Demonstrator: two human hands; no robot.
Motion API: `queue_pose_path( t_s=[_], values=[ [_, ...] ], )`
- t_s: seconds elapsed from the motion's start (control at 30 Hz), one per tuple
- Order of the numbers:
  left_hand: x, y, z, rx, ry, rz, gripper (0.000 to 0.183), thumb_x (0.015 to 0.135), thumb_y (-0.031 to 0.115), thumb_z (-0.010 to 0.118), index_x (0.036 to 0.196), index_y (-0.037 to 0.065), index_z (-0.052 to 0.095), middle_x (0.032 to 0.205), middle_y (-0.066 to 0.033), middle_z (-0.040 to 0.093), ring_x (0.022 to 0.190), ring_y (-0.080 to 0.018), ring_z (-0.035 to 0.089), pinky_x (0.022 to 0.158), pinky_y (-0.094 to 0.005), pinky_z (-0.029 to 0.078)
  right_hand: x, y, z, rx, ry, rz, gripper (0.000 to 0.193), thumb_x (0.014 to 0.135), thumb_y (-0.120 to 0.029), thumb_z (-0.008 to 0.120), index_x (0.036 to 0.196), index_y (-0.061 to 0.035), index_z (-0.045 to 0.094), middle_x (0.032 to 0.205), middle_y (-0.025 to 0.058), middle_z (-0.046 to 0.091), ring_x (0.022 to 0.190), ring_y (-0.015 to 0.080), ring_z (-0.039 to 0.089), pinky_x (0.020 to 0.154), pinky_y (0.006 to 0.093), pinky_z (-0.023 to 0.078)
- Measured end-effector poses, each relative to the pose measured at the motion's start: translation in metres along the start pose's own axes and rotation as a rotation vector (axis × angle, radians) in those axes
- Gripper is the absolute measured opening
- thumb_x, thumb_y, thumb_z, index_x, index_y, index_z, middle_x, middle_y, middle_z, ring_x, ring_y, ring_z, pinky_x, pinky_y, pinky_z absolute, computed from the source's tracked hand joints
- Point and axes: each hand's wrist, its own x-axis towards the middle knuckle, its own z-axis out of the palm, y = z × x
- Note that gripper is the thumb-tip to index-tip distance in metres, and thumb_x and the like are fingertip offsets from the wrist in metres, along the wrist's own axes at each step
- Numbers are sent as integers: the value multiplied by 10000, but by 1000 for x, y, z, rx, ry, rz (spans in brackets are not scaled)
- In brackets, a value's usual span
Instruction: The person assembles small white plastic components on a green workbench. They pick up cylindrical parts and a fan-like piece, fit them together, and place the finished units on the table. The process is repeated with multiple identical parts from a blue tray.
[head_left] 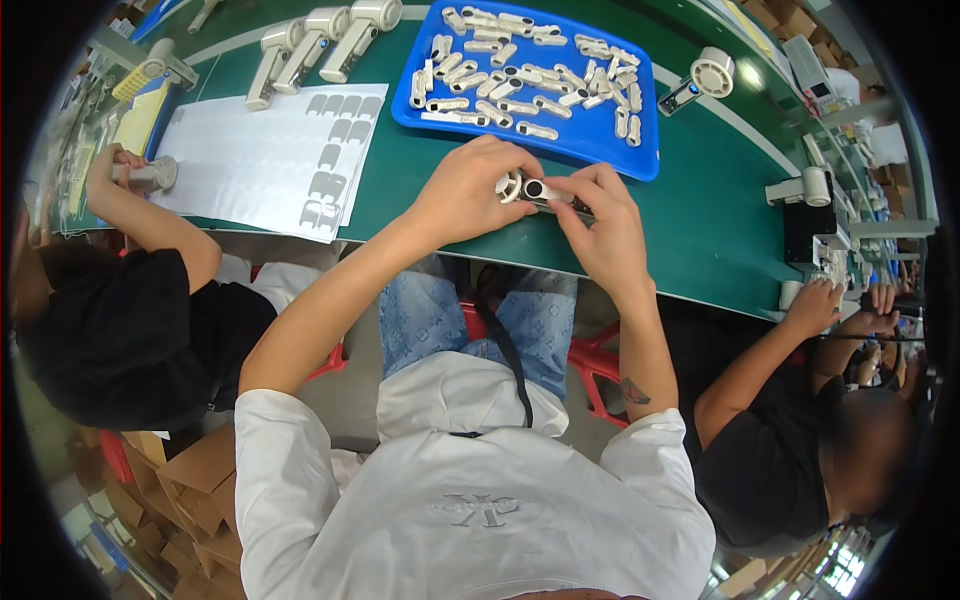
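small fan (535, 189), two-handed grip
left hand (470, 195) clamped on its head, right hand (602, 225) pinching the handle (best kept level, pressure even)

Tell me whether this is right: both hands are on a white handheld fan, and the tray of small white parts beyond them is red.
Wrong colour: the head view shows the tray of small white parts is blue. The left hand and right hand are on a white handheld fan.

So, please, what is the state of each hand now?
Left hand: closed, holding a white handheld device.
Right hand: pinched closed on the same device's handle.
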Motion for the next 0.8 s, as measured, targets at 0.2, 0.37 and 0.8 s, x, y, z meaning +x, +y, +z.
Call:
queue_pose_path(
  t_s=[0.2,0.37,0.8],
  values=[
    [-2,2,4,27,-10,7,299,676,104,825,944,88,695,968,-24,696,957,-252,616,839,-365,507,-1,-4,0,-114,-9,-22,192,797,-15,714,987,-36,732,840,96,598,804,276,605,690,380,489],
    [-6,-1,4,77,-3,96,318,700,132,818,982,60,692,998,-61,696,981,-277,622,854,-387,505,-2,-12,5,-271,5,-82,103,854,-53,683,942,-21,725,808,89,600,766,286,608,663,401,494],
    [-32,33,19,258,97,111,284,700,144,763,970,121,676,1041,-7,670,1042,-258,583,860,-448,426,-9,23,-23,196,-430,154,522,763,-99,793,1243,-32,599,1204,88,631,1078,234,624,917,339,504]
  ],
)
